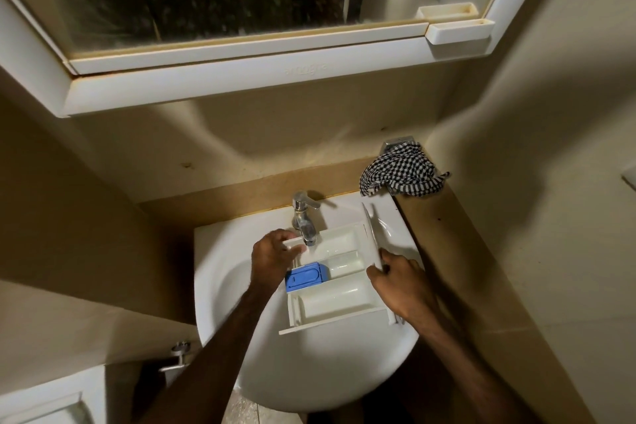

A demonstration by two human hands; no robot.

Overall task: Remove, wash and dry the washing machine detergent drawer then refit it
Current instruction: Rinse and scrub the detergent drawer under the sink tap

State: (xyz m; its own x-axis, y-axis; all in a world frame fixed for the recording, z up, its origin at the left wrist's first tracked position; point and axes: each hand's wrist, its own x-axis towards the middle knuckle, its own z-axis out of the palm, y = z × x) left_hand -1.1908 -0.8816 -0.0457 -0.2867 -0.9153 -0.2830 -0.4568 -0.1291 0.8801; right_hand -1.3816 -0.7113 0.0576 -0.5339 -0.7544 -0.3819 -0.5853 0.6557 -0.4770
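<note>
Both hands grip the drawer over the sink: left hand far-left rim, right hand front panel. Light, stiff, likely slippery wet.

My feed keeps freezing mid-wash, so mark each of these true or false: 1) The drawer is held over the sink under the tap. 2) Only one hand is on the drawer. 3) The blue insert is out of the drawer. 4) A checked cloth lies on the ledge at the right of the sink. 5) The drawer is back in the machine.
1) True: the detergent drawer sits over the sink, beneath the tap.
2) False: the left hand and right hand both grip it.
3) False: the blue insert sits in its compartment.
4) True: the checked cloth lies there.
5) False: it is at the sink.
</note>
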